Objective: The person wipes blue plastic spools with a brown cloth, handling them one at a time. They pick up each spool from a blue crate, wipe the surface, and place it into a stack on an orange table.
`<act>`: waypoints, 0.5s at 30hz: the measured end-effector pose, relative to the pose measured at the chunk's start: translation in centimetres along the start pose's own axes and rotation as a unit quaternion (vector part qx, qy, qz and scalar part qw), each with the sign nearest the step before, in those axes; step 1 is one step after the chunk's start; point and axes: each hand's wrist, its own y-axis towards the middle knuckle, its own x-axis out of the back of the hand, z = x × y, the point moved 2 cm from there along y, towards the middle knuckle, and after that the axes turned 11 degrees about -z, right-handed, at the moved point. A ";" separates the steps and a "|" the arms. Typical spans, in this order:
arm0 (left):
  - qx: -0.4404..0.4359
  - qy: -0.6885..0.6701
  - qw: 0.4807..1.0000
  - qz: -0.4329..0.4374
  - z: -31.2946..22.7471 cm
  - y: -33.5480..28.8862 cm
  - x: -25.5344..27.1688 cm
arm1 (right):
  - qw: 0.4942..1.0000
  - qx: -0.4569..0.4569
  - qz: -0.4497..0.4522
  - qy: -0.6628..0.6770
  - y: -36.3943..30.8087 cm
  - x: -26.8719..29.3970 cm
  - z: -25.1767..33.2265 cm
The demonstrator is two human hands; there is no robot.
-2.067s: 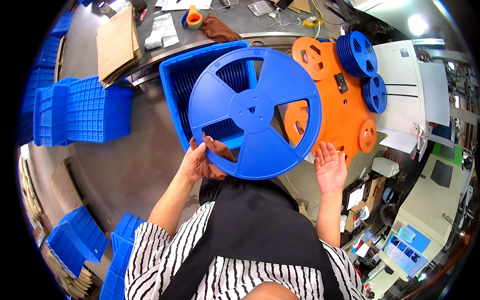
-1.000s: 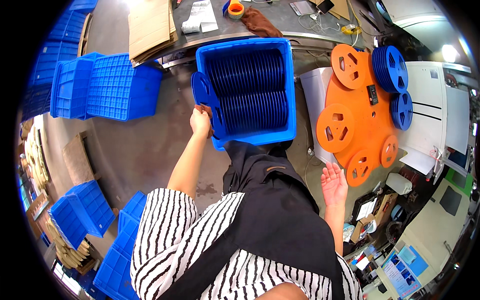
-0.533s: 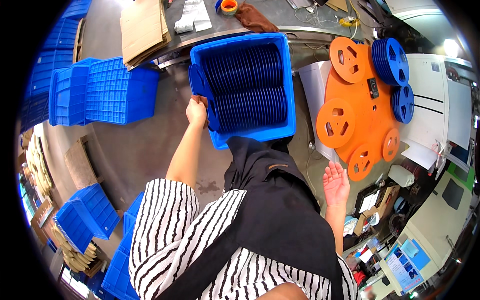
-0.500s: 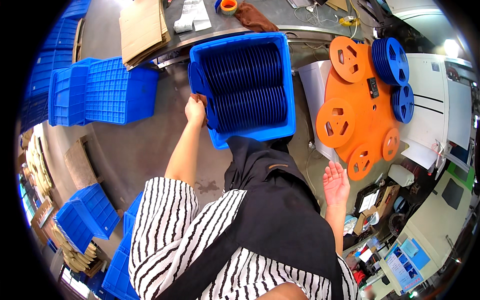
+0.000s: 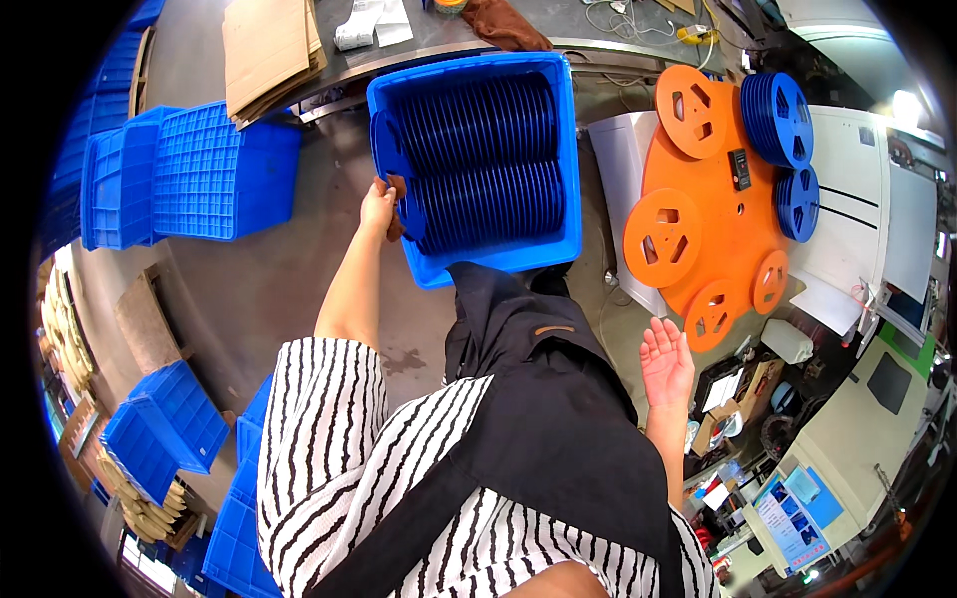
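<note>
My left hand (image 5: 376, 208) is closed on a brown cloth (image 5: 398, 189) at the left side of a blue bin (image 5: 485, 266). Two packed rows of blue discs (image 5: 488, 204) stand on edge inside that bin. Along its left end a blue reel disc (image 5: 387, 145) leans outward, and the cloth lies against its lower part; whether my fingers also grip the disc is hidden. My right hand (image 5: 666, 361) hangs in the air with its palm up and its fingers stretched, holding nothing. It is nearest to the lower orange reels (image 5: 710, 315) on the round orange plate.
Right of the bin stands the orange round plate (image 5: 698, 204) with orange and blue reels (image 5: 778, 120) around its rim. A metal table (image 5: 419, 42) with cardboard sheets (image 5: 267, 55) runs along the far side. Stacked blue crates (image 5: 199, 174) sit at left.
The view has shifted slightly, so the bin and crates appear a little further left and up. My left hand stays at the bin's left side; my right hand keeps its open pose.
</note>
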 end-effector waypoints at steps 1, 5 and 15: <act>0.023 -0.027 0.999 -0.002 0.7 -0.1 -0.3 | 1.000 0.001 -0.001 -0.002 0.0 -0.2 0.1; -0.054 0.015 0.994 -0.098 6.7 -1.4 0.0 | 1.000 0.004 0.002 -0.017 0.0 -1.0 0.6; 0.274 -0.057 0.958 0.068 20.4 -8.9 2.9 | 0.998 0.016 0.043 -0.044 2.0 -2.3 1.6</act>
